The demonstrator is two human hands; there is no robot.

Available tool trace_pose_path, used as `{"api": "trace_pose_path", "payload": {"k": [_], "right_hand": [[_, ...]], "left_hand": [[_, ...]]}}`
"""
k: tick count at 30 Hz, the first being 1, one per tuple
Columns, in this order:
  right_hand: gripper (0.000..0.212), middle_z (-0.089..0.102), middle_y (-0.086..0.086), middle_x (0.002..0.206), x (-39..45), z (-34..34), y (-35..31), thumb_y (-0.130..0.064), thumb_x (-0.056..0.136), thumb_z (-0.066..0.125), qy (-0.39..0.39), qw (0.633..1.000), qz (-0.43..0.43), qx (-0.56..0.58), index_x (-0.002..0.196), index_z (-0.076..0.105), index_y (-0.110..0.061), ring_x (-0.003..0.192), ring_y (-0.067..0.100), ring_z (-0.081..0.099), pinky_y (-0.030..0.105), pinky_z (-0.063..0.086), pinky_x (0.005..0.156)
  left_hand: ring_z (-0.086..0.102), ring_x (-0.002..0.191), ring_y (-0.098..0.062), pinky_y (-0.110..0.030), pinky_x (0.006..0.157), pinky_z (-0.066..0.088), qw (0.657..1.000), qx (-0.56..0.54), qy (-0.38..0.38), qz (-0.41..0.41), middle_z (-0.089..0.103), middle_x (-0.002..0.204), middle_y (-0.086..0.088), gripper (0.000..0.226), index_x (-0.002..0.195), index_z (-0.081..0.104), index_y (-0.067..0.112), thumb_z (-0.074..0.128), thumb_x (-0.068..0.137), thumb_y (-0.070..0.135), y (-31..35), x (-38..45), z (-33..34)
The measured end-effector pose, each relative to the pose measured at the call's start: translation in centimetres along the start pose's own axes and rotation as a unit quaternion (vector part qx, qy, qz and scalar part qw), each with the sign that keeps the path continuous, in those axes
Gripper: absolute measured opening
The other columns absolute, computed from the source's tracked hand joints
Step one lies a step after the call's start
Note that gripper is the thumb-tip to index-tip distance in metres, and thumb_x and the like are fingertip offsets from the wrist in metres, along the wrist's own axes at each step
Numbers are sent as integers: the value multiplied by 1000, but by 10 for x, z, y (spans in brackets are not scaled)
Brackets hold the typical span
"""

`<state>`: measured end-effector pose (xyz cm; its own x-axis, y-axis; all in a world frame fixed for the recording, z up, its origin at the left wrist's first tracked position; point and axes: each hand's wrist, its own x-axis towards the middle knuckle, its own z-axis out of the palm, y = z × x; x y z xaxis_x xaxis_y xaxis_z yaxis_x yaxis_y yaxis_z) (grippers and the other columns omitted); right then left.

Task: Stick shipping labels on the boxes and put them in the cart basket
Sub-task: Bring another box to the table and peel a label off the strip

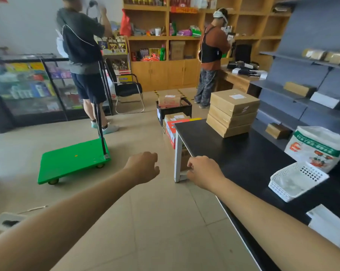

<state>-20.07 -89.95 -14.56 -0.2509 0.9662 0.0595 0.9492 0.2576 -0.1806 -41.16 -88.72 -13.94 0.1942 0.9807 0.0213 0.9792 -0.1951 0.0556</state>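
Boxes [232, 112] stacked on the desk [243, 159] look stiff and light, best taken by two opposite sides, while left hand [143, 167] and right hand [203, 172] hang loosely curled, holding nothing.

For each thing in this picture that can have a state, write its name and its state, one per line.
Left hand: loosely curled, empty.
Right hand: loosely curled, empty.
Stack of boxes: on black table, top one labelled.
White basket: tilted.
Green cart: unloaded.
Black crate: holds boxes.

Three stacked brown boxes [232, 112]; top apparently labelled.
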Motion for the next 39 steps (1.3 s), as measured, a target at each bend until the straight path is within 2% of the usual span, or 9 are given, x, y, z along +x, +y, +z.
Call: {"api": "trace_pose_path", "payload": {"k": [4,11,16,19,22,25,30,35,39], "right_hand": [[26,63,3,114,56,2,9,-28,93,51,2,999,34,9,114,59,-16,103,22,56,34,48,84],[25,62,0,112,148,9,64,-30,94,53,-1,995,97,22,115,58,-18,100,18,56,30,45,80],[27,62,-1,115,221,2,125,-33,95,51,1,989,149,11,118,56,-20,105,19,55,33,45,85],[28,61,1,116,260,-10,161,-33,95,48,5,982,186,10,119,56,-20,104,21,57,34,48,86],[25,63,1,114,292,-18,191,-32,95,47,18,974,227,20,114,58,-18,100,22,60,33,49,81],[21,64,2,108,317,-15,215,-31,95,47,22,965,262,21,108,59,-18,95,22,60,31,49,75],[22,64,3,106,367,-9,255,-27,97,45,31,943,331,17,109,60,-16,95,22,62,39,53,85],[22,66,3,101,422,-12,287,-24,97,45,38,911,411,24,105,64,-15,91,20,63,36,55,81],[19,66,3,99,457,-17,313,-19,94,49,74,879,465,74,100,66,-15,91,20,63,36,55,79]], "left_hand": [[57,106,-22,-29,73,38,999,2,0,35,58,118,0,38,124,52,20,47,92,40,-15,68,-4],[58,104,-22,-32,80,46,995,2,-20,100,60,117,-2,39,125,52,20,48,93,41,-13,198,13],[61,93,-17,-25,71,42,989,-27,-31,141,64,111,0,33,116,56,19,53,92,41,13,308,18],[57,84,-15,-26,67,43,986,-18,-23,164,64,105,-2,28,109,56,17,51,92,39,33,372,10],[61,90,-21,-33,74,52,981,-27,-21,192,64,105,-4,32,112,57,16,48,92,39,51,423,4],[61,93,-22,-33,76,51,975,-28,-31,220,65,105,-3,34,115,58,15,47,93,40,62,470,11],[59,104,-26,-35,85,47,960,-59,-67,265,62,115,-4,33,117,56,17,47,93,38,73,559,25],[58,108,-24,-37,90,48,938,-71,-102,324,61,117,-1,32,118,56,19,49,92,36,90,656,32],[59,105,-24,-39,92,48,925,-90,-118,350,62,115,-4,30,112,59,17,53,89,34,117,722,32]]}}
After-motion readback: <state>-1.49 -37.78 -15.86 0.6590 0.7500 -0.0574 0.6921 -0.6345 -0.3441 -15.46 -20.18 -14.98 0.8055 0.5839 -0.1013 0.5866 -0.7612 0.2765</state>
